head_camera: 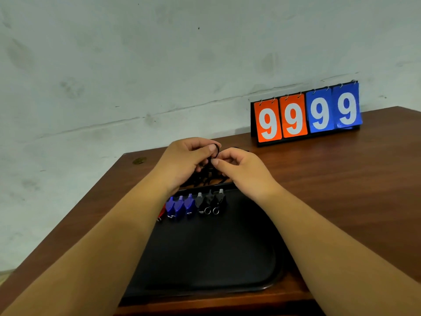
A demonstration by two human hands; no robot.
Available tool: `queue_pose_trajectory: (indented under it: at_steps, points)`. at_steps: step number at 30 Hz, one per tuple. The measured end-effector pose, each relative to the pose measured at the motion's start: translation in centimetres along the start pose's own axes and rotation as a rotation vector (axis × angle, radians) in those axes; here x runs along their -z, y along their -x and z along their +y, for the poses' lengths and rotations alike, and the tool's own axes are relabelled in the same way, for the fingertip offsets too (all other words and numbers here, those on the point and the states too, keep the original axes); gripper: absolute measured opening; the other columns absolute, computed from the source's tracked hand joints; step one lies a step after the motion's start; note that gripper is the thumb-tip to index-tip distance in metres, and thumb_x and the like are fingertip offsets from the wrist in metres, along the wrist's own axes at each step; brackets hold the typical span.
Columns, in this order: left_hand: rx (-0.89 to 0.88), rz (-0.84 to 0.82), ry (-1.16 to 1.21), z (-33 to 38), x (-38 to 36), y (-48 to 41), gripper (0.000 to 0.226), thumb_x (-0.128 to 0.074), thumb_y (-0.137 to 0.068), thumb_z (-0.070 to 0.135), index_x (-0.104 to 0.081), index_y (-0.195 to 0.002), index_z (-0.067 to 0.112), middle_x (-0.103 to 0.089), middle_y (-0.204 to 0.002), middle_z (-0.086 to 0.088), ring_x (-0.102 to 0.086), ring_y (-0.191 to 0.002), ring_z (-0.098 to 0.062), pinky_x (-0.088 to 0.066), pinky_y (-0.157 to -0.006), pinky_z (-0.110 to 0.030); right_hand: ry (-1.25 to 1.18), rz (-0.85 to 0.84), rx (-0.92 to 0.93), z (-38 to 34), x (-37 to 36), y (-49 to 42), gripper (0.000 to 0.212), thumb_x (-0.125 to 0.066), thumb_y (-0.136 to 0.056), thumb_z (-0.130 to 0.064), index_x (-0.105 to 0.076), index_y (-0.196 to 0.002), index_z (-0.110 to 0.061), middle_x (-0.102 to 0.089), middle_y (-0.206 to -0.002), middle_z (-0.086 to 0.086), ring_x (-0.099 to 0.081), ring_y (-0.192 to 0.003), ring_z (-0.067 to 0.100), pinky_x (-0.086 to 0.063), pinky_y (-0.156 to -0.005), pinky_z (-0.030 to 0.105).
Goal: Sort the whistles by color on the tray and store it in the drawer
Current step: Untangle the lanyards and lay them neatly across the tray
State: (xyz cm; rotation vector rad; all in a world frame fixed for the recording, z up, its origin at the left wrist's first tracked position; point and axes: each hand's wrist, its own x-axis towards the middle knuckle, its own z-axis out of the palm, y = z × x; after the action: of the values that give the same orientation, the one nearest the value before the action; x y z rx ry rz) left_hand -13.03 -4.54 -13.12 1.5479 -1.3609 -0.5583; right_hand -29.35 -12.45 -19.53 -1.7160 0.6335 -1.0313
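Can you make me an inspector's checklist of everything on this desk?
Surface: brown wooden table, with a small stain near its far left corner.
Job's things: black rectangular plastic tray. Three blue plastic whistles and three black plastic whistles sit in a row at its far edge. A red whistle is at the left, mostly hidden by a forearm.
Clutter: flip scoreboard with orange and blue cards, all nines.
Hands: left hand and right hand both pinch tangled black cords beyond the tray.
Cables: nothing seen besides those cords.
Surroundings: stained whitish wall.
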Motion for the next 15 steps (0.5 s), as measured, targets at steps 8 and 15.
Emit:
queue_pose_trajectory:
  at_steps: [8, 15]
  points:
    - [-0.028, 0.041, -0.157, -0.3, -0.5, -0.5, 0.020, -0.062, -0.108, 0.035, -0.076, -0.118, 0.044, -0.079, -0.102, 0.017, -0.070, -0.085, 0.000, -0.054, -0.083, -0.025, -0.042, 0.042, -0.106, -0.2, 0.5, -0.2, 0.016, -0.068, -0.106, -0.032, -0.081, -0.105, -0.023, -0.082, -0.097, -0.009, -0.071, -0.084, 0.007, -0.057, -0.079, 0.029]
    - [0.082, -0.138, -0.250, -1.8, 0.3, 0.3, 0.029, -0.061, -0.107, 0.024, -0.062, -0.134, 0.034, -0.079, -0.112, 0.024, -0.072, -0.107, 0.004, -0.052, -0.099, -0.026, -0.330, 0.123, -0.245, -0.2, 0.9, -0.7, 0.021, -0.063, -0.109, -0.027, -0.080, -0.115, -0.015, -0.084, -0.103, 0.004, -0.069, -0.084, 0.016, -0.056, -0.074, 0.033]
